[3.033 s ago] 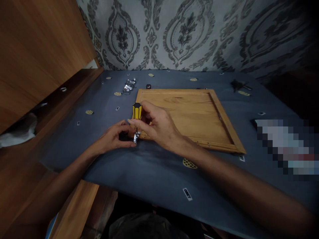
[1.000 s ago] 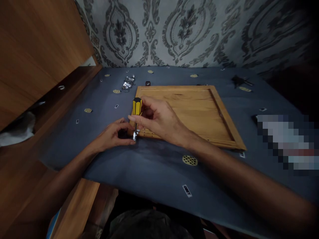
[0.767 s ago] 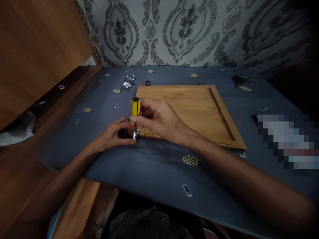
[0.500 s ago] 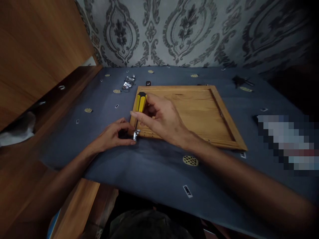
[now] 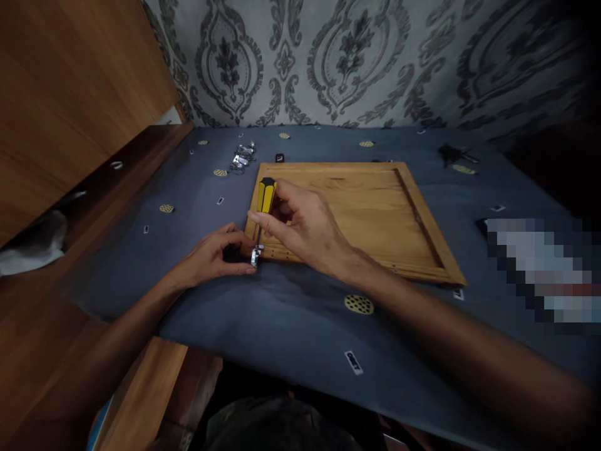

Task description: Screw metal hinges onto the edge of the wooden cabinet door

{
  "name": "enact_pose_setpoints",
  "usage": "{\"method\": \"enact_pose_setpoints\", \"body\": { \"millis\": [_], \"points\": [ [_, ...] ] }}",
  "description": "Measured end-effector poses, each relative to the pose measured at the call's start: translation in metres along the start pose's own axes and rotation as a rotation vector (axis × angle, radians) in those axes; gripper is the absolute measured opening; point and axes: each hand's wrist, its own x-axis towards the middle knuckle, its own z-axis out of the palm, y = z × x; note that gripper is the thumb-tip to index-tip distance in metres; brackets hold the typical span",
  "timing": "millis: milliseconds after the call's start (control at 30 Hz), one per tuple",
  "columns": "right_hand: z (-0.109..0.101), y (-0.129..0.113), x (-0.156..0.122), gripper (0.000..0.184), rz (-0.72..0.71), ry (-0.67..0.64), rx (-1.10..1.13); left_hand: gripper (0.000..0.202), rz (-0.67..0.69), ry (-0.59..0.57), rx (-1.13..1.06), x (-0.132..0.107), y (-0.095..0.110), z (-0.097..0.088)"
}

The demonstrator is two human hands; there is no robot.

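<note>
My right hand (image 5: pixel 305 228) grips a screwdriver with a yellow and black handle (image 5: pixel 266 194), held nearly upright with its tip down at a small metal hinge (image 5: pixel 255 255). That hinge sits at the near left corner of a wooden cabinet door (image 5: pixel 357 207) lying flat on the blue cloth. My left hand (image 5: pixel 213 255) is closed around the hinge, fingers pinching it against the door's corner. Part of the hinge is hidden under my fingers.
More metal hinges (image 5: pixel 240 158) lie at the back left of the blue cloth-covered table (image 5: pixel 291 326). A dark object (image 5: pixel 451 152) rests at the back right. Brown wooden furniture (image 5: pixel 70 94) stands on the left, patterned wallpaper behind. A blurred patch covers the right side.
The screwdriver handle has tilted from leaning left to leaning right and back toward the door, my right fingers shifting on it. My left hand has stayed on the hinge.
</note>
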Motion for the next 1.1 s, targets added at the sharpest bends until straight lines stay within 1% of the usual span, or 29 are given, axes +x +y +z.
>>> {"method": "enact_pose_setpoints", "body": {
  "millis": [233, 400, 467, 600, 733, 867, 933, 1000, 1033, 1100],
  "points": [
    [-0.0057, -0.0064, 0.0012, 0.036, -0.043, -0.078, -0.016, 0.037, -0.008, -0.006, -0.011, 0.0008, -0.0005, 0.0007],
    [-0.0068, -0.0072, 0.0024, 0.037, -0.041, -0.125, 0.008, 0.037, -0.015, -0.014, -0.020, 0.0006, 0.0012, 0.0000],
    [-0.0052, -0.0055, 0.0025, 0.038, -0.044, -0.108, -0.002, 0.036, -0.010, -0.012, -0.014, 0.0005, 0.0015, -0.0002],
    [-0.0001, -0.0043, 0.0006, 0.038, -0.043, -0.028, -0.015, 0.040, -0.014, -0.008, -0.003, 0.0004, 0.0005, -0.0001],
    [0.0022, -0.0064, -0.0007, 0.035, -0.004, -0.027, 0.013, 0.041, -0.017, -0.016, -0.001, 0.0005, -0.0016, 0.0001],
    [-0.0010, -0.0053, 0.0020, 0.024, 0.023, -0.073, 0.107, 0.040, -0.012, -0.006, -0.011, 0.0000, -0.0024, 0.0004],
    [-0.0042, -0.0048, 0.0039, 0.019, 0.048, -0.157, 0.173, 0.040, -0.009, -0.008, -0.015, -0.0002, -0.0018, 0.0006],
    [-0.0069, -0.0052, 0.0050, 0.020, 0.067, -0.228, 0.205, 0.040, -0.007, -0.012, -0.011, -0.0001, -0.0008, 0.0006],
    [-0.0076, -0.0055, 0.0051, 0.023, 0.069, -0.240, 0.197, 0.040, -0.008, -0.012, -0.007, 0.0000, -0.0002, 0.0005],
    [-0.0070, -0.0062, 0.0045, 0.028, 0.053, -0.188, 0.138, 0.040, -0.013, -0.007, 0.002, 0.0006, 0.0009, 0.0000]
  ]
}}
